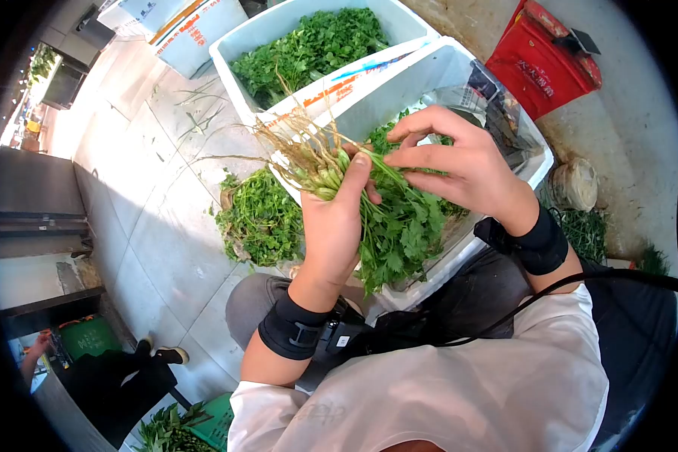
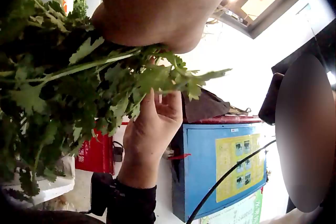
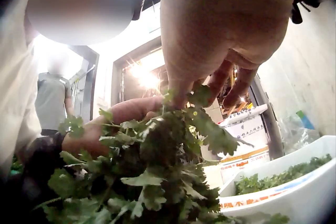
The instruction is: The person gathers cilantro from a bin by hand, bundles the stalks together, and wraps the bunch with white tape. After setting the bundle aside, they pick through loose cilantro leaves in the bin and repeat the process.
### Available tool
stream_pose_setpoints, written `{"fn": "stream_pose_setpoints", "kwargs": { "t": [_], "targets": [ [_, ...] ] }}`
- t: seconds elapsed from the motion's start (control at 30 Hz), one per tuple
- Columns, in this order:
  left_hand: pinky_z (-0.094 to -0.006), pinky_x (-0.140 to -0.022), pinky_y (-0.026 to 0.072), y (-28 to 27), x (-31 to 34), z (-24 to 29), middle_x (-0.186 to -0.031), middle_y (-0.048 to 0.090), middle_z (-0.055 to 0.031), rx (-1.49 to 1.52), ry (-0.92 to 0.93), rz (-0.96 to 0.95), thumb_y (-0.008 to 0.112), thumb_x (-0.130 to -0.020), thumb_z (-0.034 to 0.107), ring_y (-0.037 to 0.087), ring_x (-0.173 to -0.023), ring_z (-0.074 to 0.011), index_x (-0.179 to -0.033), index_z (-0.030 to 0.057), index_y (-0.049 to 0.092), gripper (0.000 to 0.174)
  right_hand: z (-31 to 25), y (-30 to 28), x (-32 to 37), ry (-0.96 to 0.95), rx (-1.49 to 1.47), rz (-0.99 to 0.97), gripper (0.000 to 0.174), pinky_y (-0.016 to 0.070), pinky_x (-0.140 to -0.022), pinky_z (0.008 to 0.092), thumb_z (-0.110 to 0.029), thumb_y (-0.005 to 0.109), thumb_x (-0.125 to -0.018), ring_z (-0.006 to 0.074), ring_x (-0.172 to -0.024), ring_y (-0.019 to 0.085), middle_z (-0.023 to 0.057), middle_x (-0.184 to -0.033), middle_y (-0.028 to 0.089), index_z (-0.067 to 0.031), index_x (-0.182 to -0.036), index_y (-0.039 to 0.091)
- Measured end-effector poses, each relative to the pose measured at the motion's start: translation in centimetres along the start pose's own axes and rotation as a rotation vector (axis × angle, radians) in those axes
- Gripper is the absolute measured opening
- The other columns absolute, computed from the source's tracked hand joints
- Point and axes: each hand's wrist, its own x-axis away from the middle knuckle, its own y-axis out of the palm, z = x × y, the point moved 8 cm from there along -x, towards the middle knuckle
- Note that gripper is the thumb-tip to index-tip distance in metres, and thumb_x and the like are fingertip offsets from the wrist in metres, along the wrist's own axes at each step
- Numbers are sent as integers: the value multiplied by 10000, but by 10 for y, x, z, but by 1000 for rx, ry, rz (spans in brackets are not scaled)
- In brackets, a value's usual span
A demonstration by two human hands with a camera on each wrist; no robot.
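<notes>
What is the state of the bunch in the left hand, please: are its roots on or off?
On, at least many: stringy brown roots show at the stem ends of the leafy bunch, beyond the left hand.

Bunch above box; heap left

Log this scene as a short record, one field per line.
Held item: bunch of leafy greens, pale roots attached
Left hand: grips the bunch near the root end
Right hand: fingers at the stems; whether they pinch one is unclear
Far white box: holds leafy greens
Near white box: below the hands, printed sheet along its inside
Loose heap of greens: beside the near box
Wrists: black band on each
</notes>
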Motion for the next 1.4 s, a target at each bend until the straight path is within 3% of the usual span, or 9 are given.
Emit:
{"fn": "stream_pose_setpoints", "kwargs": {
  "t": [0.23, 0.77, 0.83, 0.93, 1.4],
  "targets": [
    [-255, -589, 474, 4, 1, -5, -925, 617, -35, 7, -9, -63, 632, -959, 76, 572, -696, -112, -1058, 24, 577, 124, -4, -4, 2, -126, 31, 49, 286, 548, -718, 322, 12, 766, -733, 221, -822, 649, 90, -1107, 630, -68, -1003, 717],
    [-255, -589, 479, 3, 1, -14, -899, 642, -33, -50, -116, -67, 659, -951, 103, 584, -675, -111, -1057, 5, 620, 150, -3, -2, 3, -126, -61, 22, 319, 539, -713, 309, 67, 741, -730, 210, -813, 638, 96, -1120, 639, -55, -1024, 728],
    [-256, -590, 480, 8, 2, -8, -884, 641, -32, -69, -48, -101, 656, -950, 98, 585, -670, -112, -1051, 1, 624, 144, 7, -5, 3, 9, -137, 61, 239, 533, -736, 307, 44, 735, -773, 209, -839, 642, 98, -1102, 655, -28, -1001, 719],
    [-258, -590, 481, 11, 3, -7, -877, 640, -31, -86, -36, -131, 654, -949, 92, 583, -668, -107, -1038, 0, 629, 130, 13, -9, 3, 37, -144, 106, 163, 521, -768, 314, 17, 718, -819, 219, -875, 644, 100, -1080, 664, 1, -980, 701],
    [-283, -618, 488, 20, 6, -9, -861, 624, -39, -131, -115, -245, 605, -963, 83, 586, -685, -134, -1057, 13, 609, 118, 12, 9, 1, 96, -114, 78, 152, 482, -751, 333, 12, 597, -905, 284, -836, 595, 139, -996, 579, 18, -1052, 558]
  ]
}}
